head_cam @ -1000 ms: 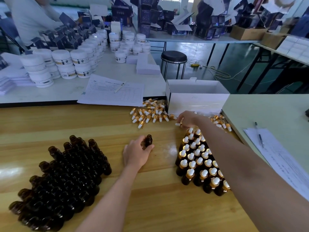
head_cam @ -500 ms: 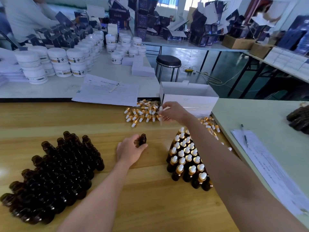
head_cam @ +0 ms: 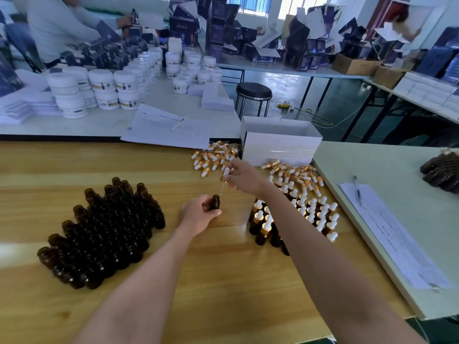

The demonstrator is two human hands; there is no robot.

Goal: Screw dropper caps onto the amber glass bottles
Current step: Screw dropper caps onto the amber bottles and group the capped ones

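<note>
My left grip [head_cam: 198,214] is curled round a single amber bottle [head_cam: 215,202], which I hold upright near the middle of the worktop [head_cam: 173,281]. I cannot tell whether its base rests on the wood or is just lifted.

On the far left stands the packed cluster of open bottles [head_cam: 106,234], all of them without caps, so I judge most of the job is ahead of me. Next along is the bottle I hold, well apart from that cluster, with its mouth bare.

Just right of it and above, my right grip [head_cam: 244,176] pinches a dropper cap [head_cam: 225,175] by its white bulb and gold collar. The glass pipette hangs down and slants toward the bottle's mouth. A second ago this grip was out among the loose caps [head_cam: 213,157], picking one. Now it has come back with the cap, and the tip hangs just above the neck while my left has kept the bottle steady. The picking is done. What remains is to thread the pipette in, seat the collar and twist.

Further right the capped bottles [head_cam: 310,212] stand in rows, and more loose caps lie between them and the white box [head_cam: 280,142]. Beyond the worktop's edge there is a sheet of paper [head_cam: 387,232] with a pen on it.
</note>
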